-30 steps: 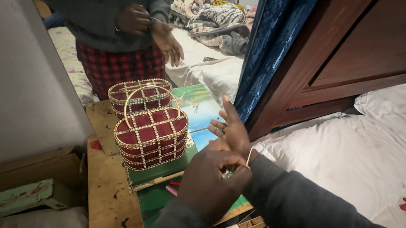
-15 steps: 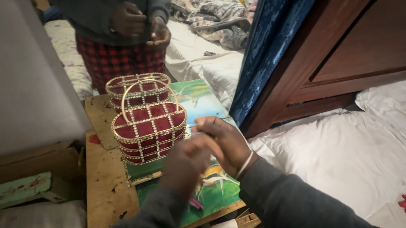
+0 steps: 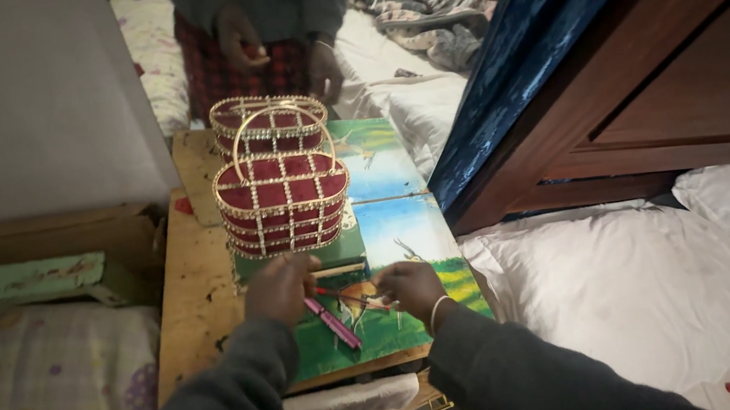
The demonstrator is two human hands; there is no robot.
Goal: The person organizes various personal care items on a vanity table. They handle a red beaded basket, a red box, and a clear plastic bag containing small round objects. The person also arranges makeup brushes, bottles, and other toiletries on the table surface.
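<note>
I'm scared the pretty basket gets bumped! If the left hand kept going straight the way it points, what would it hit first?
Probably the green box under the red basket with the gold bead frame. The left hand points away from the person and the box edge lies just beyond its fingers. Depth is hard to judge from this one view.

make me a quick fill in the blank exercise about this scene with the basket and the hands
1. The red beaded basket stands on a green ____.
2. A pink stick-like tool lies just below the ____ hand.
3. Behind the near basket stands a second ____.
4. To the right of the painted board lies a ____ pillow.

Missing words: box; left; basket; white
</note>
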